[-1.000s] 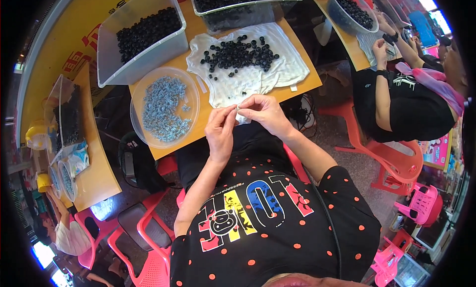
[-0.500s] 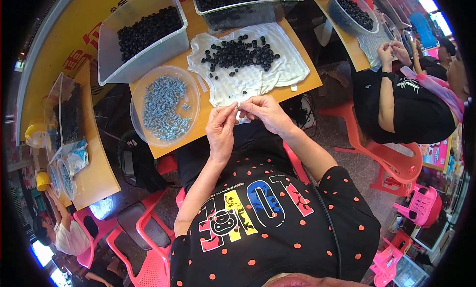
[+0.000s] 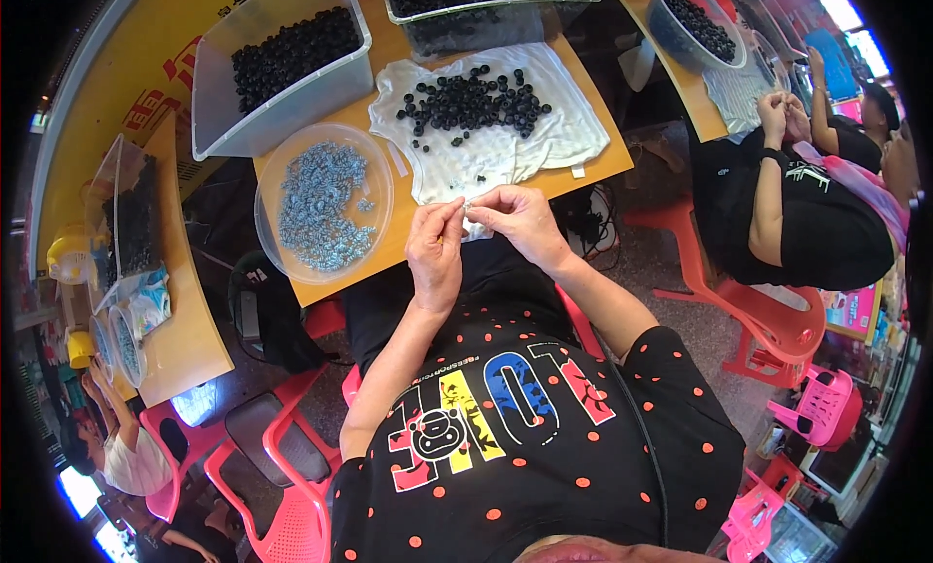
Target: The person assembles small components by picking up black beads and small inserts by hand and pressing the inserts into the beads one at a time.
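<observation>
Over the front edge of the white cloth (image 3: 573,125), my left hand (image 3: 434,247) and my right hand (image 3: 520,228) meet fingertip to fingertip. Both pinch a tiny light-coloured piece (image 3: 467,204) between them, too small to name. Just beyond my fingers a small black bit (image 3: 481,179) lies on the cloth. Farther back on it is a heap of round black parts (image 3: 471,101). Left of my left hand stands a round clear tub (image 3: 382,189) with many small blue-grey pieces (image 3: 326,208) inside.
Two clear plastic bins, one at back left (image 3: 282,121) and one at the back (image 3: 491,14), hold more black parts. Everything rests on a wooden table (image 3: 604,159). Seated co-workers (image 3: 807,203) work at right and far left. Pink chairs (image 3: 292,466) stand behind on the left.
My hands stay together over the cloth with only slight finger movement. The light piece between my fingertips shows a little more. The co-worker at right has shifted slightly.
</observation>
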Tool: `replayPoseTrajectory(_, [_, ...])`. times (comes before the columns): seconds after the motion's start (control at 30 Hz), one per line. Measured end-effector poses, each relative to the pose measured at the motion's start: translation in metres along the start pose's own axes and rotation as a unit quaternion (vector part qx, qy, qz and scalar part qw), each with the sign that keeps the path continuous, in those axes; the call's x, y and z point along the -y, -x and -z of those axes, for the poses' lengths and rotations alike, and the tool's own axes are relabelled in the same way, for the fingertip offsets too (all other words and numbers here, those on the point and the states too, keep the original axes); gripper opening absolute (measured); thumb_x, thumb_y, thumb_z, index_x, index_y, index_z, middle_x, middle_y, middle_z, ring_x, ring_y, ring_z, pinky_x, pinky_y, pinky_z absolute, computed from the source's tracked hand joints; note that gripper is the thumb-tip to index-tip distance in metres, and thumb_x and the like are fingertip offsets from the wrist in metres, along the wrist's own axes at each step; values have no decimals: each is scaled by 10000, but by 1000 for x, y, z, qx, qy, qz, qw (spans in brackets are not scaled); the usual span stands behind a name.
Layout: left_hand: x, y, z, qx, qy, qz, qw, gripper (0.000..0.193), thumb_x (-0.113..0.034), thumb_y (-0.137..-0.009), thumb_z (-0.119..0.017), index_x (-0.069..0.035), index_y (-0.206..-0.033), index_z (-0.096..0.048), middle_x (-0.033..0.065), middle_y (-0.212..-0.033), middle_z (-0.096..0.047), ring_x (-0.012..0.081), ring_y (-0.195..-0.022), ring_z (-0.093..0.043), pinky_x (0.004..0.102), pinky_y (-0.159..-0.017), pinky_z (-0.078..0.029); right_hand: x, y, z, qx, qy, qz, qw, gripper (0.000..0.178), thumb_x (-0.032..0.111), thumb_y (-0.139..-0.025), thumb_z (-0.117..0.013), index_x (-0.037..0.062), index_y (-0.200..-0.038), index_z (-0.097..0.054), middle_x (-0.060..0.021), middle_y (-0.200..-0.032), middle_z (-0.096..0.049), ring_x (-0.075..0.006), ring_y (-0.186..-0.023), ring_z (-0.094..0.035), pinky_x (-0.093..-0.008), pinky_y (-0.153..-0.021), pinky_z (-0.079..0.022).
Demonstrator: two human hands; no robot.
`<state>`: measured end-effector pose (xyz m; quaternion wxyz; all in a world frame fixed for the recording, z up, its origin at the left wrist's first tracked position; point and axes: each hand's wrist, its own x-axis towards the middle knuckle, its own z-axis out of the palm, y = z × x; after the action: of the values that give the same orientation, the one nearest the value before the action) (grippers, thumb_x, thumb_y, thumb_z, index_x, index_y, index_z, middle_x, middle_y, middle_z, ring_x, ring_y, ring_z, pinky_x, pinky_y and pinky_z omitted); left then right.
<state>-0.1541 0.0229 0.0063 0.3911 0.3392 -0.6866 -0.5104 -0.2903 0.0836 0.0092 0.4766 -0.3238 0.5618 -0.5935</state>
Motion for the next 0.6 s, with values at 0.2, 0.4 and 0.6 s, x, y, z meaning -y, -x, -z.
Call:
replayPoseTrajectory(0.2, [0, 0, -1, 6, 73, 65, 995, 161, -49, -910, -576, 18, -1031, -660, 48, -903, -556, 87, -678, -550, 205, -597, -465, -2, 1, 0, -17, 17, 4, 1000, 137, 122, -866, -660, -6, -914, -675, 6, -766, -645, -33, -642, -525, -180, -577, -435])
replayPoseTrajectory(0.4, [9, 1, -1, 7, 235, 155, 960, 156, -27, -876, -617, 17, -1016, -669, 41, -908, -567, 84, -696, -552, 206, -630, -456, -13, -3, 8, 17, -100, -43, 994, 162, 134, -876, -652, -12, -942, -671, -23, -807, -654, -56, -674, -545, -187, -617, -449])
replayPoseTrajectory(0.6, [9, 1, -2, -8, 229, 145, 963, 166, -15, -868, -622, 32, -1021, -665, 46, -902, -578, 92, -704, -557, 207, -637, -457, -11, -3, 6, 27, -137, -58, 989, 159, 125, -869, -657, -14, -946, -670, -26, -805, -653, -61, -671, -539, -186, -618, -440])
